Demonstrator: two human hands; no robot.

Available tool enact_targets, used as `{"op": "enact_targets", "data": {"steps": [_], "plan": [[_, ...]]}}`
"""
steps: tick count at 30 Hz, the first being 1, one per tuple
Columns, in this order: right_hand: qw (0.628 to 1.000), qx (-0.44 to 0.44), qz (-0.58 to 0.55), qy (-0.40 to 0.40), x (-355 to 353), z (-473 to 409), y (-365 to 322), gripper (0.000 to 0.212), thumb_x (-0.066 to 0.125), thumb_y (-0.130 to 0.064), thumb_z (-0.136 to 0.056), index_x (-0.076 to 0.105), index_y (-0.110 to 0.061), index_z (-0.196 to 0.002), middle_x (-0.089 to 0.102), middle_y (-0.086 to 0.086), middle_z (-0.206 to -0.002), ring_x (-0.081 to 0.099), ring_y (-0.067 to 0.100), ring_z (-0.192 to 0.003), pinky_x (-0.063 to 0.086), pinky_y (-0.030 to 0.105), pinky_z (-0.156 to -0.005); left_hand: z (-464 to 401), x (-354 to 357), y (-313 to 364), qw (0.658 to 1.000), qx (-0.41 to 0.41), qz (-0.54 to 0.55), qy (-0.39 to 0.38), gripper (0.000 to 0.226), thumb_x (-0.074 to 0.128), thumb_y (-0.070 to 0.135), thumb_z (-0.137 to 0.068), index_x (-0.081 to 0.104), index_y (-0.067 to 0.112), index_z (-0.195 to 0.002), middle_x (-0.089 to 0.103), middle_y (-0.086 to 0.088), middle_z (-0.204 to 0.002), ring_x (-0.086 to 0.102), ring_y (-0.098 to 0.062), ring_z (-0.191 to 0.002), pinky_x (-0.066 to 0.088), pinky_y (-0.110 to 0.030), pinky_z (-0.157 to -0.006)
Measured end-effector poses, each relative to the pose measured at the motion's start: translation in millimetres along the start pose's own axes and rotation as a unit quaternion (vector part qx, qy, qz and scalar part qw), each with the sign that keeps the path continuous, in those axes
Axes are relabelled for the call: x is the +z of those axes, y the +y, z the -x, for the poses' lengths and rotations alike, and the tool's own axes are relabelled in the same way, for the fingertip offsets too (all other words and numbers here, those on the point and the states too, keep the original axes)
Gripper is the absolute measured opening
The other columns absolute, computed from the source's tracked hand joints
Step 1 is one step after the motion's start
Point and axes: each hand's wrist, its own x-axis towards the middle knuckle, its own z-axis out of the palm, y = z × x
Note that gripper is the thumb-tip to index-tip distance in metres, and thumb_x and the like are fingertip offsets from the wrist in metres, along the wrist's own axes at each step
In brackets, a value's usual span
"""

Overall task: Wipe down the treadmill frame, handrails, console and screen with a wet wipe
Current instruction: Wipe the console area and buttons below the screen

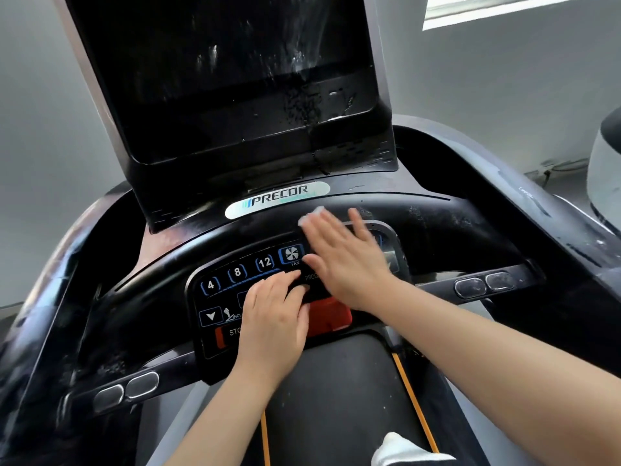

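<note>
A black treadmill console (437,227) fills the view, with a button panel (235,274) in the middle and a dark screen (215,62) above it showing wet streaks. My right hand (346,257) lies flat on the right part of the panel, fingers straight, pressing a white wet wipe (311,215) that peeks out past my fingertips. My left hand (274,317) rests on the lower middle of the panel, fingers stretched forward over the buttons, covering part of the red stop button (332,316).
Handrail bars with silver grip sensors run out to the left (127,390) and right (484,284). The belt (336,398) lies below, with a white shoe tip (400,449) on it. A white machine (605,169) stands at the far right near a grey wall.
</note>
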Motion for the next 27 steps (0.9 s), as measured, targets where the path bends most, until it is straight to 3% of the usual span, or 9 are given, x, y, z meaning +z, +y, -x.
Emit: {"op": "enact_targets", "data": {"steps": [4,6,9,11,17,19,22,27], "plan": [[0.992,0.125,-0.005,0.012,6.5,32.3,29.3,0.075,-0.002,-0.053,-0.093,0.020,-0.008,-0.149,0.021,0.007,-0.157,0.011,0.019,-0.145,-0.011,0.038,-0.112,-2.1,-1.6,2.3,1.000,0.007,0.002,-0.002,0.035,0.045,0.028,-0.084,0.069,0.012,-0.103,0.063,-0.005,-0.116,0.047,-0.019,-0.112,0.032,-0.037,-0.099],[0.995,0.099,-0.011,-0.007,6.6,30.4,19.3,0.082,-0.014,-0.056,-0.089,0.010,-0.008,-0.151,0.009,0.005,-0.159,-0.002,0.016,-0.144,-0.017,0.037,-0.111,-5.4,-0.7,5.8,1.000,0.016,-0.002,-0.006,0.036,0.044,0.028,-0.084,0.069,0.012,-0.103,0.063,-0.005,-0.116,0.047,-0.019,-0.112,0.031,-0.037,-0.100],[0.998,0.056,-0.005,0.007,2.4,16.0,11.4,0.075,-0.007,-0.051,-0.091,0.016,-0.011,-0.151,0.015,0.003,-0.158,0.002,0.013,-0.145,-0.021,0.037,-0.110,-12.9,1.0,11.4,0.999,0.037,-0.009,-0.012,0.037,0.044,0.029,-0.083,0.069,0.010,-0.103,0.063,-0.006,-0.116,0.047,-0.020,-0.112,0.031,-0.038,-0.099],[0.997,0.075,-0.005,-0.002,2.5,15.9,22.4,0.076,-0.010,-0.050,-0.087,0.009,-0.015,-0.152,0.009,0.000,-0.160,-0.003,0.011,-0.146,-0.025,0.037,-0.108,-16.8,4.0,15.5,0.998,0.053,-0.014,-0.015,0.037,0.044,0.029,-0.083,0.069,0.010,-0.103,0.063,-0.007,-0.116,0.046,-0.020,-0.112,0.032,-0.039,-0.098],[0.985,0.163,-0.063,-0.009,17.2,64.2,44.2,0.073,-0.008,-0.055,-0.088,-0.013,-0.013,-0.148,-0.011,0.000,-0.159,-0.012,0.012,-0.145,-0.013,0.038,-0.115,-24.3,11.4,28.7,0.994,0.104,-0.020,-0.023,0.038,0.044,0.028,-0.082,0.070,0.010,-0.103,0.064,-0.008,-0.117,0.045,-0.022,-0.112,0.032,-0.040,-0.098],[0.983,0.169,-0.073,-0.008,25.2,86.1,41.6,0.073,-0.010,-0.057,-0.092,-0.008,-0.009,-0.148,-0.008,0.003,-0.158,-0.007,0.015,-0.146,-0.009,0.037,-0.117,-24.3,11.7,30.9,0.993,0.114,-0.021,-0.025,0.038,0.044,0.028,-0.082,0.070,0.010,-0.103,0.063,-0.008,-0.117,0.045,-0.021,-0.112,0.032,-0.040,-0.098],[0.980,0.185,-0.075,0.000,35.2,117.0,28.9,0.073,0.000,-0.050,-0.099,0.013,0.002,-0.148,0.010,0.013,-0.157,0.010,0.021,-0.144,0.005,0.040,-0.113,-22.9,12.1,32.5,0.992,0.123,-0.018,-0.032,0.038,0.044,0.027,-0.081,0.070,0.010,-0.102,0.063,-0.007,-0.118,0.045,-0.021,-0.112,0.032,-0.041,-0.097],[0.972,0.202,-0.114,0.025,29.3,106.2,21.9,0.074,0.006,-0.050,-0.096,0.006,0.001,-0.149,0.002,0.011,-0.159,0.001,0.020,-0.146,0.001,0.037,-0.117,-19.5,12.6,33.0,0.987,0.135,-0.040,-0.078,0.039,0.044,0.029,-0.081,0.069,0.011,-0.104,0.062,-0.006,-0.121,0.053,-0.023,-0.110,0.033,-0.040,-0.097]]}}
